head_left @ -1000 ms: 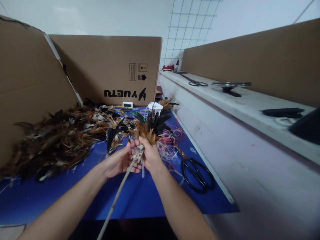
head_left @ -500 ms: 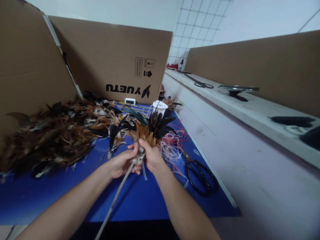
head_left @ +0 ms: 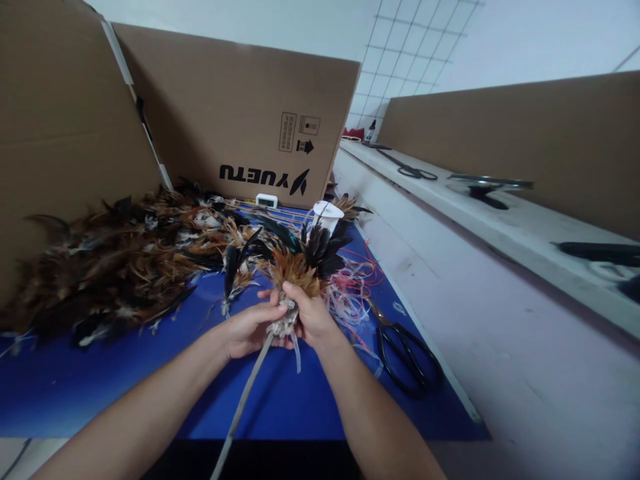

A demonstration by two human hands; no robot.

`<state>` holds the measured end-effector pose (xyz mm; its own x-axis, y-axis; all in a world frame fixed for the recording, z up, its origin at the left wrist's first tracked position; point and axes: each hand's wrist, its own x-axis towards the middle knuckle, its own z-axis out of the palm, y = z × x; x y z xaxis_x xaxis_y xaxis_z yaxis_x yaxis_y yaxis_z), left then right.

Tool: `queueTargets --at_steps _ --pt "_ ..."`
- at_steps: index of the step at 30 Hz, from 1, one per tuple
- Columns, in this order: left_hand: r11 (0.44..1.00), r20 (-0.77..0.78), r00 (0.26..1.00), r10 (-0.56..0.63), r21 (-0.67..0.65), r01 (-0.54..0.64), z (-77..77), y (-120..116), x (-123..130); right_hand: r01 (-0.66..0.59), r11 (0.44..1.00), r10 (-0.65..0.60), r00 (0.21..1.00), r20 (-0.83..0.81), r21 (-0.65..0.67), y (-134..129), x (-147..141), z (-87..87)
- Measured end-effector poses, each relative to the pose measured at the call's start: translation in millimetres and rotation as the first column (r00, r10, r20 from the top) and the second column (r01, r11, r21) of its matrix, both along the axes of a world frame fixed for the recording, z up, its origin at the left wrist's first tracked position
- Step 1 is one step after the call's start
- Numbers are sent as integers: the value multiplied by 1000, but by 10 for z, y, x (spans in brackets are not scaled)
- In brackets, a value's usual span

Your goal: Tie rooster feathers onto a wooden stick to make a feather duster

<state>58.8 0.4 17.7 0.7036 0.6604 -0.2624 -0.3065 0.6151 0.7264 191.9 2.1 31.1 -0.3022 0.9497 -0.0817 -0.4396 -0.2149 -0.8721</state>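
Note:
Brown and black feathers form a bundle (head_left: 295, 267) at the top end of a thin pale stick (head_left: 245, 400). My left hand (head_left: 253, 328) is closed round the bundle's whitish base from the left, its thumb on the front. From the right, my right hand (head_left: 311, 315) grips the same base, thumb pressed just under the brown feathers. A clear strip (head_left: 297, 352) hangs from the base between my hands. The stick slants down toward the bottom edge of the view. Some fingertips are hidden behind the bundle.
A large feather pile (head_left: 125, 267) covers the left of the blue table (head_left: 280, 413). Black-handled scissors (head_left: 407, 353) and tangled pink and clear strips (head_left: 350, 290) lie right. Behind stand a white cup (head_left: 328, 212), small display (head_left: 267, 201) and cardboard (head_left: 200, 113). A ledge (head_left: 520, 213) runs right.
The whole view has shifted slightly, with the scene sitting further right. My left thumb has moved across the bundle's base toward my right hand. Both hands keep hold of the bundle.

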Motion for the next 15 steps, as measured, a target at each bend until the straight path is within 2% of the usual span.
queueTargets --at_steps 4,8,10,15 --pt "997 27 997 -67 34 66 12 4 -19 -83 996 86 991 106 -34 -35 46 -2" --pt "1000 44 999 9 30 -11 -18 21 -69 -118 993 120 989 81 -26 -67 34 -17" --pt "999 67 998 8 38 -10 -25 24 -86 -139 990 139 987 84 -12 -74 22 -24" --pt "984 109 979 -174 45 170 -8 6 -47 -134 991 132 985 116 9 -79 6 -13"
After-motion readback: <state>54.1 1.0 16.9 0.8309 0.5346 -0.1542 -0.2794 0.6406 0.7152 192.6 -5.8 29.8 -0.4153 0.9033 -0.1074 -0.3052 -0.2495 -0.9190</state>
